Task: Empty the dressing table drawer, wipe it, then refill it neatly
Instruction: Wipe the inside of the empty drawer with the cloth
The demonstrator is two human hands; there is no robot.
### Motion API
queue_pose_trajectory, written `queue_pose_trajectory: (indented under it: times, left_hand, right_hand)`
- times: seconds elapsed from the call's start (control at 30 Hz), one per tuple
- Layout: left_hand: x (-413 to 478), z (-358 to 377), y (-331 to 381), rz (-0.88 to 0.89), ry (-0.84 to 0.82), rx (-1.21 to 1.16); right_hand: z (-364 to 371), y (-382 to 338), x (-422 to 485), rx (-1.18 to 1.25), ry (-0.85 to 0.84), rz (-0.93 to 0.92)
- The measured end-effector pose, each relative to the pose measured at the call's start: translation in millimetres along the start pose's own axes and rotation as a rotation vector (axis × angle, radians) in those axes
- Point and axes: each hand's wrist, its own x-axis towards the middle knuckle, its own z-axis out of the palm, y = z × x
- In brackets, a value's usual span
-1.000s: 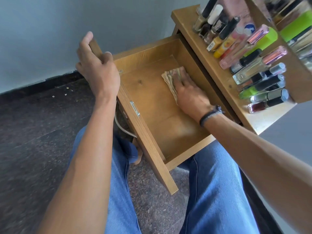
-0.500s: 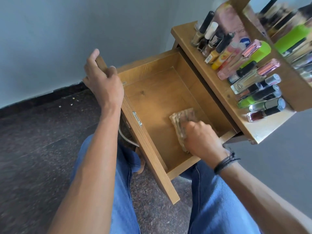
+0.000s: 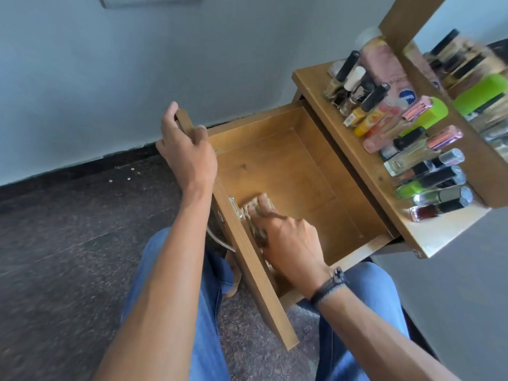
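Observation:
The wooden drawer [image 3: 302,171] is pulled out of the dressing table [image 3: 365,171] and holds nothing but a beige cloth [image 3: 254,209]. My right hand [image 3: 288,243] presses that cloth onto the drawer floor, close against the inside of the front panel [image 3: 255,270]. My left hand [image 3: 187,158] grips the top corner of the front panel, fingers curled over its edge. Most of the cloth is hidden under my right hand.
Several cosmetic bottles, nail polishes and perfume vials [image 3: 412,138] stand packed on the table top, with a mirror [image 3: 472,86] behind them. A metal handle [image 3: 220,243] curves off the drawer front. My knees in blue jeans [image 3: 192,312] sit under the drawer, over a dark speckled floor [image 3: 68,243].
My right hand has dragged the cloth from the far side of the drawer floor across to the inside of the front panel. My left hand has kept its grip.

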Motion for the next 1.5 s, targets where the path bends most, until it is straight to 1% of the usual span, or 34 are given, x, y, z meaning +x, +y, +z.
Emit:
queue_pose_trajectory:
  times: [0.3,0.5,0.6,0.7,0.77,0.83,0.93,1.07,1.13,1.33,1.5]
  left_hand:
    - [-1,3,0,-0.016,-0.002,-0.007]
    - [1,4,-2,-0.007,-0.019,0.016]
    - [1,2,-5,0.000,-0.028,0.051]
    - [1,2,-5,-0.003,-0.018,0.058]
    - [1,2,-4,-0.006,-0.015,0.049]
    - [2,2,-4,-0.006,-0.020,0.043]
    - [1,2,-5,-0.002,-0.025,0.048]
    - [1,3,-5,0.011,-0.019,0.064]
    - [2,2,-5,0.027,-0.020,0.067]
    - [2,0,-2,0.044,-0.022,0.078]
    - [0,0,-1,0.025,-0.025,0.080]
  right_hand:
    - [-25,-20,110,-0.072,0.082,-0.056]
    - [-25,-17,112,-0.104,0.080,-0.053]
    - [-29,2,109,-0.118,0.069,0.039]
    - [-45,43,114,-0.212,0.052,0.150]
    - [-57,68,116,-0.278,0.026,0.160]
    - [-61,79,118,-0.284,-0.012,0.131]
    - [-55,80,114,-0.302,-0.021,0.097]
    - [-47,81,87,-0.342,-0.056,0.149]
    - [-47,83,65,-0.310,-0.097,0.190]
    - [-34,85,-1,-0.221,-0.104,0.305]
    - [-32,87,-17,-0.113,-0.069,0.356]
